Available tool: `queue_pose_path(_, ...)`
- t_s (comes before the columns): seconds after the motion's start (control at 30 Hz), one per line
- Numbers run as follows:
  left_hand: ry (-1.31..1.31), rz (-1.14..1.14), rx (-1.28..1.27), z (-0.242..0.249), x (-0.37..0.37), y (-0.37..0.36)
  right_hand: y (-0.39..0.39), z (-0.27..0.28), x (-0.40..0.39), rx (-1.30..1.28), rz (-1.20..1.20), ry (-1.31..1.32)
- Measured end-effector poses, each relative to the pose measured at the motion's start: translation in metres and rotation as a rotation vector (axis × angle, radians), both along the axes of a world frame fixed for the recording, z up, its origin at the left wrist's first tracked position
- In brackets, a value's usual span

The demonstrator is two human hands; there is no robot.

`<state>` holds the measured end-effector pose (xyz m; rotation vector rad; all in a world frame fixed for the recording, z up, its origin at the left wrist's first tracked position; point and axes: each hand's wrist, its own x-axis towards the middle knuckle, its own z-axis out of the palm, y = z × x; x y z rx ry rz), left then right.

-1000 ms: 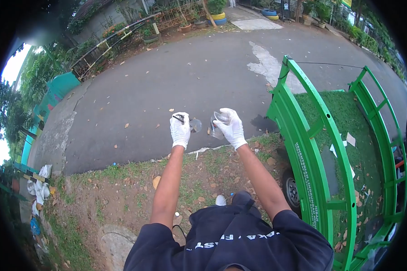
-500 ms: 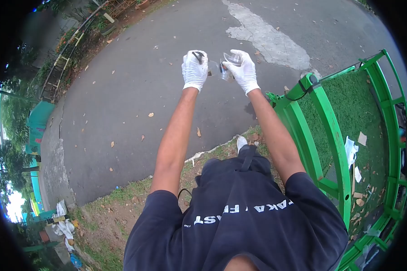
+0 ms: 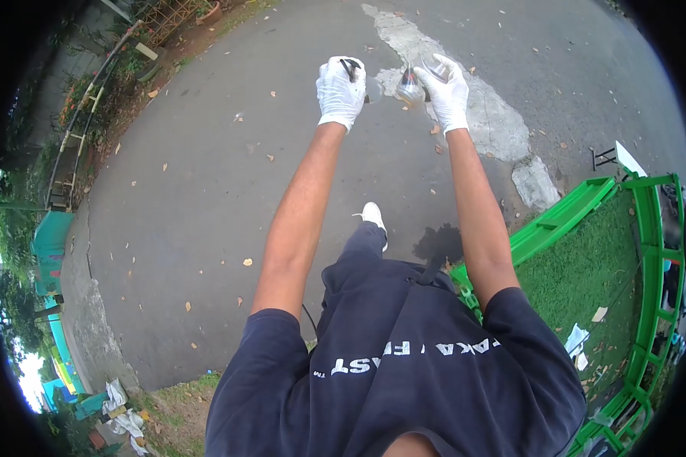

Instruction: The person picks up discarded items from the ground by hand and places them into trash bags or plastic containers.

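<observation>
The right hand [image 3: 447, 93], in a white glove, is closed around a clear, crumpled plastic cup [image 3: 411, 90] held out at arm's length over the asphalt road [image 3: 206, 190]. The gloved left hand [image 3: 341, 91], just beside it, pinches a small dark piece [image 3: 350, 68] and a clear lid [image 3: 373, 90]. A green cart [image 3: 625, 305] stands to the right.

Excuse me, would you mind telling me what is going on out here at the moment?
A person in white gloves stands on an asphalt road with both arms stretched forward. The right hand holds a clear plastic cup, crumpled-looking, and the left hand grips a small dark object that I cannot identify. The hands are close together. A green cart with paper scraps stands to the right.
</observation>
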<state>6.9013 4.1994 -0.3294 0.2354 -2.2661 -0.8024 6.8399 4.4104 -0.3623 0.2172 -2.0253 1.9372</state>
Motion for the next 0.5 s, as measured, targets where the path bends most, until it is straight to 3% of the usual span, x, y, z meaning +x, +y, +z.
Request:
queue_pose_path(0.17,-0.08,-0.091,0.051,0.016,-0.191,-0.037,-0.028,0.036,-0.157,-0.107,-0.037,-0.039)
queue_pose_path(0.33,-0.015,-0.181,0.004,0.023,-0.36,-0.052,-0.047,0.051,-0.333,0.015,-0.157,-0.017)
queue_pose_path(0.5,0.057,-0.237,-0.044,-0.005,-0.56,-0.08,-0.091,0.007,-0.517,0.005,-0.111,-0.034)
